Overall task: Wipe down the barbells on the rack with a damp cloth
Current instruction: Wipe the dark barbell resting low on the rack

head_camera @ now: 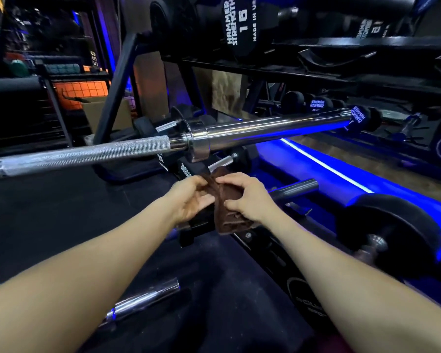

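Far left: dim gym interior, with a dark wire storage cage (pixel 61 80) lit orange behind its mesh and a cardboard box (pixel 105 112) standing just beside it on the floor. Black rubber flooring (pixel 61 212) spreading from the left edge toward the centre, matte and dark. Lower left of centre: a short chrome bar end (pixel 143 300) lying low over the flooring, tinted blue at one end.

Across the middle: a chrome barbell (pixel 138 146) running from the left edge up to the right, knurled shaft at left, collar near centre, smooth sleeve at right reflecting blue light.

Centre, below the collar: left hand (pixel 191 200) and right hand (pixel 247 197) close together, both forearms bare, fingers of each curled onto a folded brown cloth (pixel 227 215) gripped between them; cloth hanging down under the hands, apart from the barbell above.

Upper centre to right: black tiered dumbbell rack (pixel 316 62) carrying black dumbbells, one dumbbell head (pixel 239 24) printed "HAMMER STRENGTH 16".

Right of the hands: a second chrome sleeve end (pixel 298 188) projecting low, near the right wrist. Further right: a blue LED light strip (pixel 326 166) running diagonally along the floor beside wood-toned boards (pixel 382 161). Lower right: a black weight plate (pixel 390 235) mounted on a bar, edged in blue glow.
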A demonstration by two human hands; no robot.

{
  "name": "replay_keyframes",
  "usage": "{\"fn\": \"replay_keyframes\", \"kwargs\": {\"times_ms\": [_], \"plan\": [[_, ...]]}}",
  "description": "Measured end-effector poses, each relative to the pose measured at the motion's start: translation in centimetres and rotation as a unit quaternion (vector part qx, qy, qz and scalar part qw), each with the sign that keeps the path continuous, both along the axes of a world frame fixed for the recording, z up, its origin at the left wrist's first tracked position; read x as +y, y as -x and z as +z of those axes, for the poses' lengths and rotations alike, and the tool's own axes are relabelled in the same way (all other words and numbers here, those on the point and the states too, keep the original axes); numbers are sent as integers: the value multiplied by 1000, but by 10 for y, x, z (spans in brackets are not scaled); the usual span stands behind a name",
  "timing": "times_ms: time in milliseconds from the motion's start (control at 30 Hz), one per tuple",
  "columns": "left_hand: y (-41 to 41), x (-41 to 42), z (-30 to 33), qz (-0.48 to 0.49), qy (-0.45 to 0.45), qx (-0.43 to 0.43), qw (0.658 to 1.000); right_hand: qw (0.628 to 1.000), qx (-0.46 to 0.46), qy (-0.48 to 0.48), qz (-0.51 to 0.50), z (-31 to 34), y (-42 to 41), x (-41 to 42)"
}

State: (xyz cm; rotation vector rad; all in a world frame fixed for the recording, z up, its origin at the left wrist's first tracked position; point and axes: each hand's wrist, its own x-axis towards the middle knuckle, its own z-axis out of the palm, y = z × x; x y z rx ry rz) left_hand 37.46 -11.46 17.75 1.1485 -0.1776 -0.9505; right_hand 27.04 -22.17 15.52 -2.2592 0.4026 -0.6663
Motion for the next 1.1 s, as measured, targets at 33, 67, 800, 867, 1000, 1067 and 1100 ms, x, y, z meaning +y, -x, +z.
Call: {"fn": "replay_keyframes", "kwargs": {"times_ms": [33,67,800,867,1000,1067,1100], "plan": [[-7,2,-3,0,-59,-92,994,1000,5,5,-3,-4,-8,4],[-16,6,-9,-5,-144,-223,964,1000,18,11,1,-10,-16,8],[-61,44,-52,-237,-410,-575,667,925,81,360,-90,-88,-61,25],[-63,43,-53,-242,-404,-567,676,924,89,357,-103,-87,-54,12],[-66,40,-52,-257,-419,-557,670,914,113,356,-159,-90,-30,-42],[-68,39,-52,-261,-423,-546,675,914,126,343,-178,-90,-24,-64],[-69,38,-51,-264,-425,-542,675,916,140,326,-188,-88,-24,-67]]}}
